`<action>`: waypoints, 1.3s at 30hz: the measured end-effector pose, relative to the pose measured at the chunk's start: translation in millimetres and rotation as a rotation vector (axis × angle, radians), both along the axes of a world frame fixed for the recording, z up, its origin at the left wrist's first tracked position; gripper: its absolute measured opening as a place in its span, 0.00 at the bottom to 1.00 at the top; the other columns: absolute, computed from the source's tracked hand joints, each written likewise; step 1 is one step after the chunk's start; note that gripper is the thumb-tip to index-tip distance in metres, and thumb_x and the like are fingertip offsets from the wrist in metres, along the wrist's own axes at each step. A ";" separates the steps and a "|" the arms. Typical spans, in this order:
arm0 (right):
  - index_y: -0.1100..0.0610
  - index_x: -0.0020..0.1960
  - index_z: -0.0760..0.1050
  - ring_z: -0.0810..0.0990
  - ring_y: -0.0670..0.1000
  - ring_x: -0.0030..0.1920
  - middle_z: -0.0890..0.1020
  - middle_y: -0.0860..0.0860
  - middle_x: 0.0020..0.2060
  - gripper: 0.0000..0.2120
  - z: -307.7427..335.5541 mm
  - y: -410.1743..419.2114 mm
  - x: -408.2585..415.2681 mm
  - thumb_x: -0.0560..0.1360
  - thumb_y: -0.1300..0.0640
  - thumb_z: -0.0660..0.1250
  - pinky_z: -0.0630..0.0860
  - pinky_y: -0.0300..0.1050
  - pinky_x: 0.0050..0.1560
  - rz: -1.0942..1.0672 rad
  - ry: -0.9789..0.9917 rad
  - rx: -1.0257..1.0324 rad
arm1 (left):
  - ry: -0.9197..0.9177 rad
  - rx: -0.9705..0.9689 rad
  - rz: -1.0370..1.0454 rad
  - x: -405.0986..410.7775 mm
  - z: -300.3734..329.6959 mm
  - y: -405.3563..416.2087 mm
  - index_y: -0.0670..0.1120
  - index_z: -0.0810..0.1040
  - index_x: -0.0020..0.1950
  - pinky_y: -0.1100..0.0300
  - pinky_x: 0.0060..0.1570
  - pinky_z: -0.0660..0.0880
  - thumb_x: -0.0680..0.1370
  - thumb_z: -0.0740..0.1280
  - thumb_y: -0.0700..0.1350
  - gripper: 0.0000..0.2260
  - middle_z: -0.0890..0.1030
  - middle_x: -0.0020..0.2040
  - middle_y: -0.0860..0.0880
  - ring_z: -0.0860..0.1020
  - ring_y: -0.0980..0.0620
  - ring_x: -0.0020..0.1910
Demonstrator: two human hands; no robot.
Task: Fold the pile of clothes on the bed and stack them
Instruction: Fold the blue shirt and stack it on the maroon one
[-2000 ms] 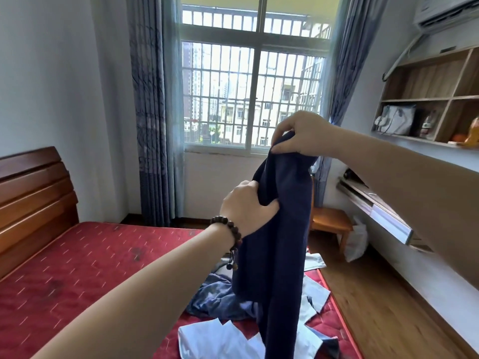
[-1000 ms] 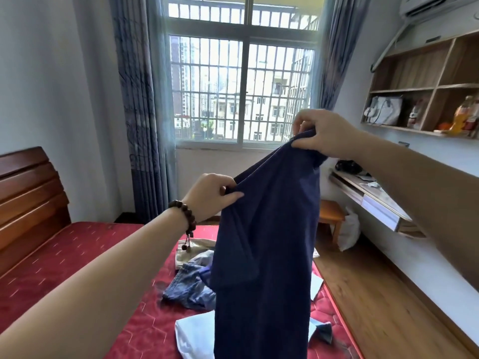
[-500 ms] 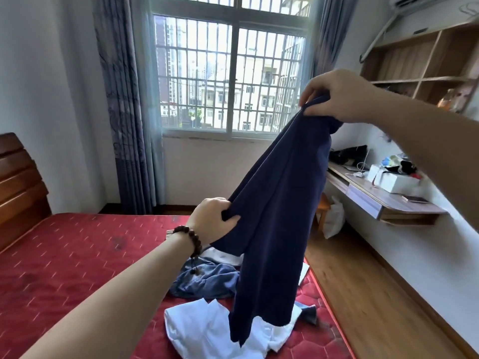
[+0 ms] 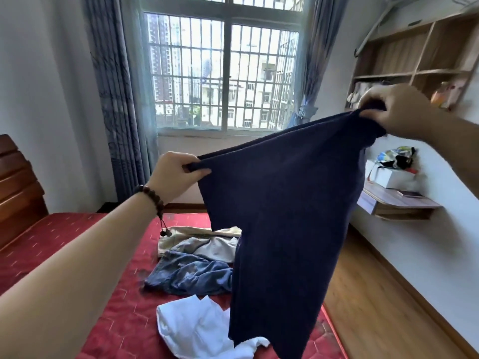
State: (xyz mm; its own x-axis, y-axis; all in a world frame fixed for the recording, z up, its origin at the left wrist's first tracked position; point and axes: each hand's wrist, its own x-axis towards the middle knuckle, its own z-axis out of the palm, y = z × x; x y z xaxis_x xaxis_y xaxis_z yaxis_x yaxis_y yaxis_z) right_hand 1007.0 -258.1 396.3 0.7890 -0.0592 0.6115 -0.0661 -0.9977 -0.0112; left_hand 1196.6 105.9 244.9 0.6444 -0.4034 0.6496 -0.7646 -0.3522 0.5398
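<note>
Nearest: left hand [image 4: 174,174], bead bracelet [image 4: 151,200] at the wrist, pinches one end of the navy garment's [image 4: 282,216] top edge between thumb and curled fingers. Right hand [image 4: 388,110], higher and further out, fingers bunched round the other end. Edge stretched between them on a slant; cloth hangs free over the bed, hem clear of the mattress, or so it looks.

Judgement: step in hand is spreading the piece before folding. Best done by levelling both hands, keeping the edge taut, then lowering it flat onto bare mattress rather than onto the pile.

Below: red mattress [image 4: 77,242] carries the unfolded rest: white piece [image 4: 191,330] nearest, denim piece [image 4: 189,273] behind it, pale beige piece [image 4: 199,239] beyond. No folded stack in view.

Further: wooden headboard [image 4: 15,185] left, wood floor [image 4: 375,307] right, wall desk [image 4: 399,203] with clutter, open shelves [image 4: 420,55] above it. Far wall: barred window [image 4: 225,73], grey curtains [image 4: 114,99].
</note>
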 end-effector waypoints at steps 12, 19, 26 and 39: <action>0.62 0.59 0.79 0.77 0.62 0.57 0.81 0.62 0.54 0.16 -33.9 -40.5 -41.7 0.74 0.57 0.64 0.68 0.50 0.61 0.002 -0.141 -0.055 | 0.056 -0.124 0.067 -76.5 -2.5 -14.4 0.43 0.82 0.43 0.60 0.42 0.74 0.72 0.74 0.39 0.03 0.81 0.37 0.44 0.76 0.54 0.36; 0.62 0.52 0.80 0.79 0.61 0.49 0.82 0.60 0.47 0.07 -57.1 -17.7 -115.9 0.74 0.64 0.69 0.69 0.47 0.52 0.032 -0.064 -0.025 | 0.251 -0.244 -0.046 -140.8 -11.4 5.5 0.40 0.79 0.41 0.69 0.35 0.72 0.74 0.72 0.37 0.04 0.77 0.33 0.48 0.73 0.60 0.30; 0.53 0.44 0.82 0.80 0.50 0.41 0.82 0.51 0.39 0.05 -103.4 29.9 -218.6 0.72 0.62 0.74 0.75 0.43 0.45 0.040 0.253 0.251 | 0.564 -0.330 -0.228 -235.9 -54.9 59.3 0.41 0.75 0.39 0.63 0.38 0.80 0.75 0.68 0.32 0.08 0.82 0.32 0.50 0.80 0.56 0.33; 0.54 0.46 0.82 0.81 0.56 0.44 0.82 0.61 0.47 0.03 -173.4 41.2 -321.5 0.73 0.56 0.73 0.78 0.63 0.53 0.047 0.321 0.837 | 0.900 -0.418 -0.256 -336.2 -136.7 81.1 0.41 0.79 0.46 0.60 0.30 0.78 0.79 0.65 0.37 0.05 0.82 0.35 0.49 0.80 0.53 0.31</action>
State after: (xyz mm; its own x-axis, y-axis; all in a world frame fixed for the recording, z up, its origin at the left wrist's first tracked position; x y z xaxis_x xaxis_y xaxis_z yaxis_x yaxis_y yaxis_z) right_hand 685.5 -216.9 222.9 0.9273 -0.3502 0.1320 -0.1509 -0.6727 -0.7243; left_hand 860.5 187.0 108.2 0.8891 -0.4492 0.0878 -0.0411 0.1127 0.9928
